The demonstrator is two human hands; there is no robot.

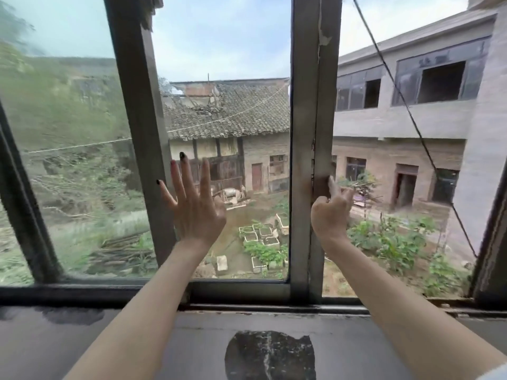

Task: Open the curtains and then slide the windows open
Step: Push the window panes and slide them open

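Note:
A grey metal sliding window fills the view. My left hand (196,204) is spread flat, fingers apart, against the glass of the middle sash (227,105), just right of its left upright (142,138). My right hand (330,212) is curled on the sash's right upright (307,119), fingers hooked round its edge by a rusty latch (319,185). To the right of that upright the window stands unglazed and open to the yard (397,229). No curtain is in view.
A dark, worn sill (247,335) with a black patch lies under my forearms. The bottom track (274,307) runs along it. A cloudy left pane (68,160) and a dark frame post (491,256) at far right bound the window. Houses and a garden lie outside.

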